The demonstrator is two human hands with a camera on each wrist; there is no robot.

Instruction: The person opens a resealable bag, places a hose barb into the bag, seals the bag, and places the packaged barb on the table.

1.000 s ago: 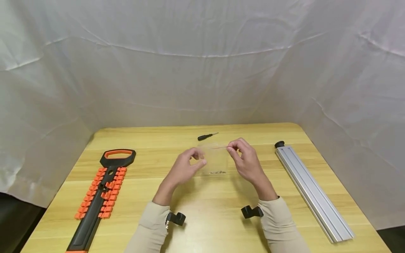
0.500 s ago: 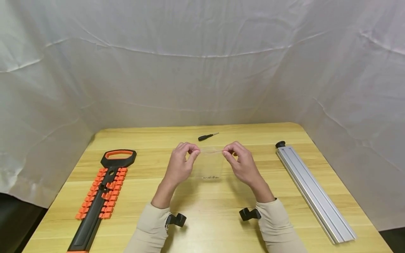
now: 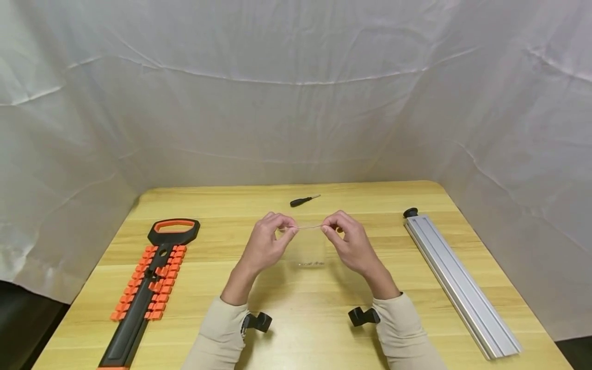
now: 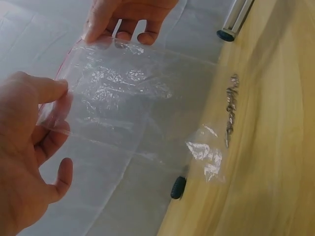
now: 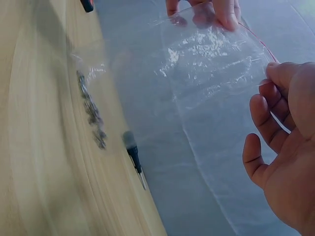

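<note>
A clear zip bag (image 4: 147, 103) hangs between my two hands, its red-lined top edge stretched from one to the other. Small metal screws (image 5: 91, 110) lie in a row along the bag's bottom. My left hand (image 3: 268, 241) pinches one end of the top edge between thumb and forefinger. At the other end, my right hand (image 3: 349, 241) pinches it the same way, the other fingers loosely bent in the right wrist view. Behind the bag on the table lies a black-handled screwdriver (image 3: 302, 201).
On the left of the wooden table (image 3: 305, 329) lies a black rack with orange clips (image 3: 154, 277) and a looped handle. A long silver aluminium rail (image 3: 462, 285) with a black knob lies on the right. Grey-white sheeting (image 3: 296, 118) surrounds the table's back and sides.
My left hand has taken hold of the bag's top left end. The bag's mouth, bowed apart half a second ago, is now drawn into a narrow line, and both hands are slightly nearer me.
</note>
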